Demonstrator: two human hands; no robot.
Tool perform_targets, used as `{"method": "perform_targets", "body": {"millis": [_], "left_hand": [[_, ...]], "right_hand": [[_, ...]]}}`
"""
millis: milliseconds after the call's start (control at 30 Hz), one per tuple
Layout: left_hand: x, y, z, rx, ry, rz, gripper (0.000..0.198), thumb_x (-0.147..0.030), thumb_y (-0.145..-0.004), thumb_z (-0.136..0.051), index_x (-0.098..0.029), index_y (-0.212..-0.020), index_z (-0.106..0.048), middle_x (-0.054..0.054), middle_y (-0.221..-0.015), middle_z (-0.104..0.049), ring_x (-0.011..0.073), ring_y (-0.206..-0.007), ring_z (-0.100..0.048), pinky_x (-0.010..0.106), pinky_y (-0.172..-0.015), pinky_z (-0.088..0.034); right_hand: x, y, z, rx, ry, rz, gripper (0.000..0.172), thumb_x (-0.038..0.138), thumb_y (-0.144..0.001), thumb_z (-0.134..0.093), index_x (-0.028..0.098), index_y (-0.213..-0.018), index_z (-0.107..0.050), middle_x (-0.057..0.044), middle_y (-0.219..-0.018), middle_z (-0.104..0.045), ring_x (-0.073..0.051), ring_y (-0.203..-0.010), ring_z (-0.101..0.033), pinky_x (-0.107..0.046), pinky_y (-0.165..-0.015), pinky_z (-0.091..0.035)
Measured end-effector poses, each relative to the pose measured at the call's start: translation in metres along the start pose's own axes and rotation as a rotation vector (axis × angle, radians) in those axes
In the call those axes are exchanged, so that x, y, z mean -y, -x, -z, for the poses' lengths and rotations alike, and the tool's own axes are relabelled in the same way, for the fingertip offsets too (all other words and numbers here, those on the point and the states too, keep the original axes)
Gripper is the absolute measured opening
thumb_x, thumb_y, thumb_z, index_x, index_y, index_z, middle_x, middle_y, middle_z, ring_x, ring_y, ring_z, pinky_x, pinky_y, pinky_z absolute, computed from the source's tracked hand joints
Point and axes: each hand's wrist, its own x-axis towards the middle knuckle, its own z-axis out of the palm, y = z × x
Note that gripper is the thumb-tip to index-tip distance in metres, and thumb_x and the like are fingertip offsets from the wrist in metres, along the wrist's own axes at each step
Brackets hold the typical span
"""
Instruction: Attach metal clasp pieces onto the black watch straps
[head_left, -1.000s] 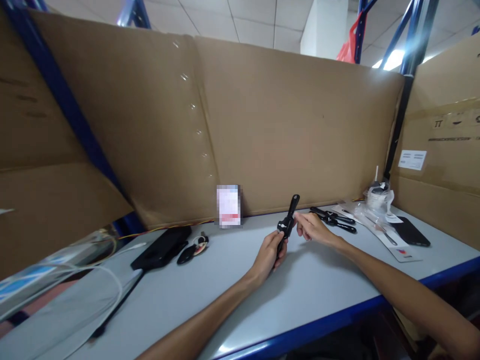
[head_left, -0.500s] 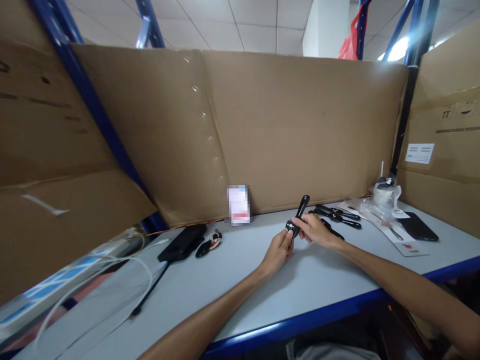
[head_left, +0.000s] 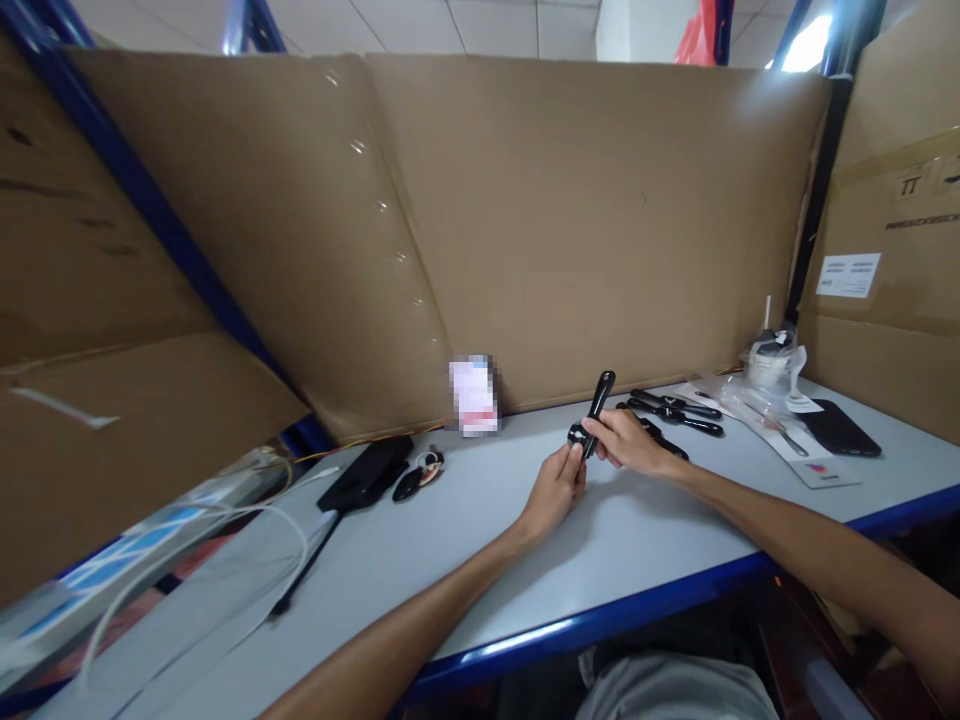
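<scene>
A person's left hand (head_left: 553, 492) and right hand (head_left: 630, 442) grip a glossy black tool (head_left: 602, 394) over a gray tabletop (head_left: 435, 530), its lower end (wrapped in fingers) hard to make out. The right hand partly hides another black piece (head_left: 666, 440); an upright object (head_left: 474, 398) behind is pixelated.

The tool (head_left: 603, 392) I hold looks like smooth, glossy plastic. To me the worktop (head_left: 480, 520) seems smooth with a soft sheen, its edge (head_left: 592, 622) shiny painted metal. The board (head_left: 562, 220) is matt cardboard; the clear bag (head_left: 738, 396) is thin, crinkled plastic.
</scene>
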Motion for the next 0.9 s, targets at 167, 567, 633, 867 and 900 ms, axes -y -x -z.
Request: {"method": "perform_targets", "body": {"millis": [167,567,633,867,900], "left_hand": [[-0.005,0.001,-0.001,0.007,0.004,-0.019,0.049,-0.069,-0.084,-0.050,-0.020,-0.081,-0.048,-0.009,-0.051,-0.037,0.0054,-0.037,-0.026,0.019,-0.036,-0.019],[-0.010,0.000,-0.001,0.026,0.136,-0.044,0.051,-0.070,-0.084,-0.052,-0.021,-0.076,-0.045,-0.010,-0.048,-0.036,0.0049,-0.032,-0.027,0.018,-0.031,-0.021],[-0.010,-0.001,0.001,0.012,0.161,-0.042,0.051,-0.070,-0.085,-0.050,-0.020,-0.075,-0.044,-0.010,-0.048,-0.036,0.0051,-0.032,-0.027,0.018,-0.032,-0.021],[-0.012,-0.002,-0.002,0.053,0.198,-0.035,0.043,-0.063,-0.084,-0.054,-0.020,-0.081,-0.046,-0.009,-0.050,-0.040,0.0066,-0.034,-0.034,0.019,-0.034,-0.025],[-0.013,-0.002,-0.003,0.074,0.193,-0.031,0.042,-0.061,-0.084,-0.055,-0.020,-0.083,-0.047,-0.009,-0.051,-0.041,0.0068,-0.034,-0.035,0.019,-0.034,-0.026]], "right_hand": [[-0.001,0.000,-0.002,-0.022,-0.021,0.005,0.045,0.047,-0.098,-0.044,0.018,-0.064,-0.049,0.002,-0.051,-0.055,-0.007,-0.036,-0.044,-0.019,-0.039,-0.032],[-0.008,-0.013,0.012,0.008,-0.293,-0.051,0.073,0.078,-0.090,-0.028,0.016,-0.064,-0.056,-0.001,-0.048,-0.056,-0.009,-0.032,-0.045,-0.020,-0.034,-0.035],[-0.006,-0.015,0.019,-0.050,-0.300,-0.040,0.070,0.076,-0.090,-0.032,0.015,-0.069,-0.058,0.000,-0.050,-0.056,-0.008,-0.033,-0.045,-0.019,-0.033,-0.033],[-0.002,-0.016,0.014,-0.011,-0.177,-0.053,0.047,0.058,-0.093,-0.046,0.015,-0.078,-0.059,0.000,-0.058,-0.058,-0.009,-0.041,-0.050,-0.017,-0.033,-0.033],[-0.002,-0.015,0.009,-0.003,-0.138,-0.029,0.043,0.054,-0.093,-0.049,0.016,-0.076,-0.058,0.001,-0.056,-0.056,-0.008,-0.041,-0.049,-0.017,-0.034,-0.034]]}}
